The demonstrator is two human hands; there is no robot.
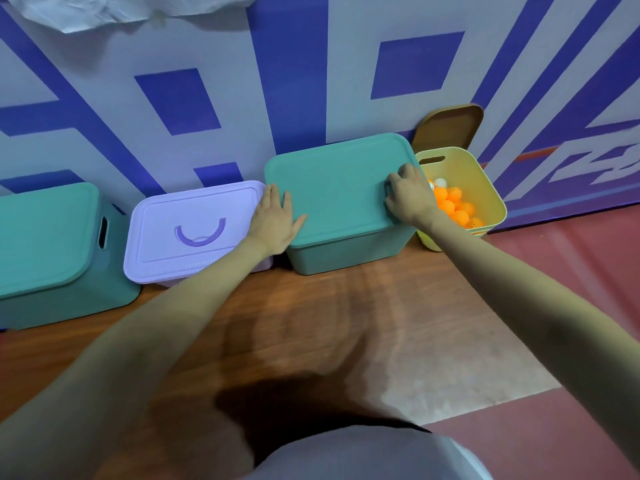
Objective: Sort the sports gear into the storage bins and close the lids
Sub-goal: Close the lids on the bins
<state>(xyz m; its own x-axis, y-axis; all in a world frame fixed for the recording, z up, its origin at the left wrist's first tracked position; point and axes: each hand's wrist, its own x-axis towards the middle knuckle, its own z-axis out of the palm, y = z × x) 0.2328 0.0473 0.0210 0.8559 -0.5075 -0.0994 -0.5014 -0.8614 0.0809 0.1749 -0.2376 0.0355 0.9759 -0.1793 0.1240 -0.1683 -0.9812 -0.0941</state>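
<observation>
Teal lid [337, 188]: sits flat on middle teal bin [349, 252], by the wall, on wood floor [311, 323].
L hand [273, 221]: fingers straight, close together, lying over lid's left edge; thumb spread out onto lid top.
R hand [407, 195]: fingers bent, tips pressing lid top near right edge; holds nothing.
Yellow bin [485, 188]: just right of teal bin, open, orange balls [457, 206] inside; tan lid [446, 128] leans on wall behind.
Purple box [194, 232]: just left, lid on.
Far-left teal bin [52, 251]: lid on.
</observation>
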